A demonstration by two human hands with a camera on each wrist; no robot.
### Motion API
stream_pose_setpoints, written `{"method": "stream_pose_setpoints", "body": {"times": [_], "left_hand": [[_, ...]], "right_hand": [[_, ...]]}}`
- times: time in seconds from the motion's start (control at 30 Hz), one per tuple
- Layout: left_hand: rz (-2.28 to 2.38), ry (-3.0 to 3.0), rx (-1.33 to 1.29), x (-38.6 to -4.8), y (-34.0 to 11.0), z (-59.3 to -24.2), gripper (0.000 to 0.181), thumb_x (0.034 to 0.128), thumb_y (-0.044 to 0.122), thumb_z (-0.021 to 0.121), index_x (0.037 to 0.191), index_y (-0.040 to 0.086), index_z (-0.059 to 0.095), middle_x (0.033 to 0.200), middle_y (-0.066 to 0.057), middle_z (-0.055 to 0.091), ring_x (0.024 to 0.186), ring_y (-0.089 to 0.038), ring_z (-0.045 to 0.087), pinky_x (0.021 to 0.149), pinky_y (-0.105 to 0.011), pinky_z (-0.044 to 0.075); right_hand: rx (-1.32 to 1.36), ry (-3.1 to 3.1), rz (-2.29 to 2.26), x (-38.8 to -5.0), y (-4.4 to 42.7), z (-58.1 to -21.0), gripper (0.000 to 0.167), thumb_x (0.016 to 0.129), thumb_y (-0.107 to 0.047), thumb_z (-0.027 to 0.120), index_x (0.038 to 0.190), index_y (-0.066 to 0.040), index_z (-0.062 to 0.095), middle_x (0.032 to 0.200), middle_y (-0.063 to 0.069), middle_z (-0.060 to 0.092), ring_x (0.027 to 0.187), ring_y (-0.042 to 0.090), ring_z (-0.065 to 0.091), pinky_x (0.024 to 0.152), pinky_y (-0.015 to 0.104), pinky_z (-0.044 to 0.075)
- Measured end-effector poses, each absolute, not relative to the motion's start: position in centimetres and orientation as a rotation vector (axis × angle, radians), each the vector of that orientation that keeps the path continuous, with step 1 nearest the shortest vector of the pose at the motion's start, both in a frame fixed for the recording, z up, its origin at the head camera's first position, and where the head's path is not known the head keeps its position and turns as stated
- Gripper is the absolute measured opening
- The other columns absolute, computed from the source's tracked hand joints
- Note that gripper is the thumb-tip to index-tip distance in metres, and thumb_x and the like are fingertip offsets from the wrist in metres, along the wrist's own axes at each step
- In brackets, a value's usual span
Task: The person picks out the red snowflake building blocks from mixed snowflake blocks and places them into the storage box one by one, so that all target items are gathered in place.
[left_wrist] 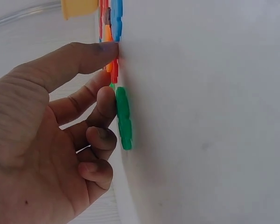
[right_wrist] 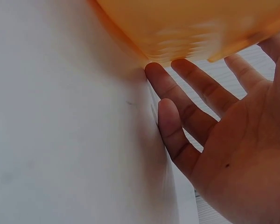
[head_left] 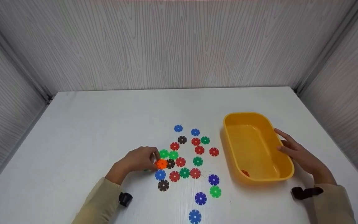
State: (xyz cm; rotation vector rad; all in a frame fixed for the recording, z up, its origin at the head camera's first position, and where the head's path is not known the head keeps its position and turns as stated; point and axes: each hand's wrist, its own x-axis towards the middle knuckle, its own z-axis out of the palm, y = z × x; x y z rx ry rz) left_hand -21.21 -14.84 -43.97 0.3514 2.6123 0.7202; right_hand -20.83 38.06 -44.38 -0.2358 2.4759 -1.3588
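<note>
In the head view, my left hand [head_left: 140,160] is at the left side of a group of flat, notched plastic discs. Its thumb and index finger pinch a red disc [left_wrist: 114,72], beside an orange disc [head_left: 162,164]. Beneath the other fingers, a green disc [left_wrist: 123,119] shows edge-on in the left wrist view. My right hand [head_left: 300,154] holds the right side of a yellow plastic tub [head_left: 227,132], thumb over the rim and fingertips against the outer wall. A red disc [head_left: 245,173] lies inside the tub, partly hidden by its near wall.
Several red, blue, green, black and purple discs lie flat on the white table [head_left: 110,118] between the hands. A blue disc [head_left: 195,216] is nearest the front. Grey wood-grain panels [head_left: 179,46] stand behind the table and at both sides.
</note>
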Motion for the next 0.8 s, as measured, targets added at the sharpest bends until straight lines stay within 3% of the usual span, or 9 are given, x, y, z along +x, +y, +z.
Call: {"method": "stream_pose_setpoints", "body": {"times": [0.37,0.8], "left_hand": [[0.756,2.606,0.347,-21.02,-15.08,-43.98,0.025,0.0776,0.012,0.075,0.098,0.011,0.061,0.080,-0.001,0.054,0.076,-0.017,0.049,0.067,-0.028,0.043],[0.739,2.641,0.334,-20.85,-15.24,-43.91,0.030,0.0772,0.013,0.076,0.103,0.016,0.061,0.086,0.000,0.058,0.078,-0.017,0.052,0.069,-0.031,0.048]], "right_hand": [[-0.274,2.500,-1.336,-20.86,38.01,-44.21,0.062,0.104,-0.031,0.040,0.155,-0.033,0.005,0.155,0.028,0.024,0.110,-0.015,0.046,0.107,0.063,0.030],[-0.221,2.465,-1.356,-20.83,37.98,-44.32,0.063,0.103,-0.036,0.042,0.155,-0.037,0.007,0.158,0.025,0.017,0.109,-0.016,0.041,0.107,0.073,0.019]]}}
